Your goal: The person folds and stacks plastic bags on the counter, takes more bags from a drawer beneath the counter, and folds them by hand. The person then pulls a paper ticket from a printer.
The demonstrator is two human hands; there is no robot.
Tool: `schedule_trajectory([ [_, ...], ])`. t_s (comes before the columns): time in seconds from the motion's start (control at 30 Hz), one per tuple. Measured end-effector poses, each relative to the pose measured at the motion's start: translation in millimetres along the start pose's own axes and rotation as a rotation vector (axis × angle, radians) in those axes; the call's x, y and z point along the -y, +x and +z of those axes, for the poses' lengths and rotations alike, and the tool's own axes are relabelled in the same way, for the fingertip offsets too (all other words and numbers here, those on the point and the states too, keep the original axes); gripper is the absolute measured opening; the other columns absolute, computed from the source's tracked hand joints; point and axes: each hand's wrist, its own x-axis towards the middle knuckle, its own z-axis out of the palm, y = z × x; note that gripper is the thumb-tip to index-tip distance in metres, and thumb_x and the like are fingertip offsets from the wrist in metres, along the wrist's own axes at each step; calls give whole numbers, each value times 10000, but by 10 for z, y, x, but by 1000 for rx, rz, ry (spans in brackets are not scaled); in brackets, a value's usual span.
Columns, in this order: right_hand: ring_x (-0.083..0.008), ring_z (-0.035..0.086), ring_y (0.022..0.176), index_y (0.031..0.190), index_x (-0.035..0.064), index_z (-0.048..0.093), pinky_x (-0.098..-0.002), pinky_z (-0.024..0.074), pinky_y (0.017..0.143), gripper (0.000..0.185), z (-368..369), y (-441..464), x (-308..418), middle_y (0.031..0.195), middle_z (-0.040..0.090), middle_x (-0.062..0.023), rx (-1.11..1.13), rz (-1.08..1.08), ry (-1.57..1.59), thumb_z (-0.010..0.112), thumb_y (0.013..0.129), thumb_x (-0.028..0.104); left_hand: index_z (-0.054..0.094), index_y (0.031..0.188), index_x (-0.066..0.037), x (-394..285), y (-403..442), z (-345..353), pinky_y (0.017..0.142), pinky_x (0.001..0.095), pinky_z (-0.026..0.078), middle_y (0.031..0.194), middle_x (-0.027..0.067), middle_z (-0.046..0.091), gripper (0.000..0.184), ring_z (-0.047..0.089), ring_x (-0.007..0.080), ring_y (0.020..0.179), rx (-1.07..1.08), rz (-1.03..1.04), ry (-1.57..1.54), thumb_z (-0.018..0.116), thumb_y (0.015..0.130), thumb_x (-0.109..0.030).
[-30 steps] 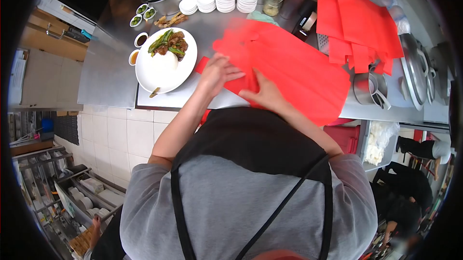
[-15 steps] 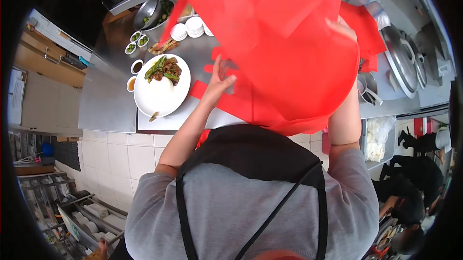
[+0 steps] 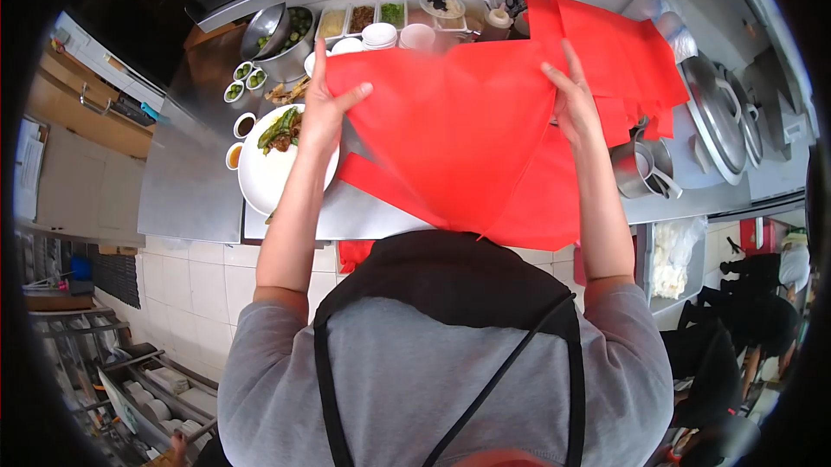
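A large red non-woven fabric bag (image 3: 441,121) spreads between my two hands, in front of my apron. My left hand (image 3: 322,116) grips its left edge, thumb on the front and some fingers hidden behind. At the right edge, my right hand (image 3: 575,103) holds it the same way, with thumb and index finger showing. More red fabric bags (image 3: 623,60) lie in a pile beyond my right hand. Left of my left forearm sits a white oval plate (image 3: 264,177) with rice, meat and green vegetables, partly covered by the arm.
Small sauce cups (image 3: 245,125) and bowls of green fruit (image 3: 234,91) stand left on the steel counter (image 3: 190,181). Trays of toppings (image 3: 362,19) and stacked white dishes (image 3: 379,35) line the back. Pots (image 3: 636,168) and metal lids (image 3: 714,112) are right. Co-workers (image 3: 744,311) stand at far right.
The red bag has come down from its raised, crumpled position and is spread flatter. My left hand moved left and up onto its edge; my right hand moved left and down, uncovering the back dishes.
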Motion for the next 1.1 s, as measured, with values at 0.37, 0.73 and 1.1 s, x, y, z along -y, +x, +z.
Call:
schedule_trajectory([
  [0.37, -93, 483, 741, 1135, 85, 565, -229, 423, 671, 391, 81, -418, 468, 885, 519, -37, -23, -552, -896, 574, 760, -30, 533, 1197, -91, -704, 12, 112, 864, 303, 439, 1121, 68, 567, 565, 547, 132, 992, 158, 313, 794, 651, 664, 52],
  [0.73, -13, 348, 447, 833, 34, 580, -165, 214, 411, 111, -370, -653, 1683, 555, 466, 50, -548, -755, -848, 622, 818, 135, 543, 995, -17, -656, 152, 716, 665, 230, 433, 829, 50, 609, 184, 569, 108, 718, 396, -30, 335, 556, 852, -131],
  [1.1, -360, 485, 1109, 1296, -40, 319, -406, 372, 935, 884, -3493, 2464, 1819, 1200, 495, -229, -636, -393, -2015, 652, 668, 486, 558, 994, -11, 580, -275, -195, 621, 239, 471, 810, 70, 627, 177, 593, 116, 686, 27, -381, 471, 553, 859, -125],
])
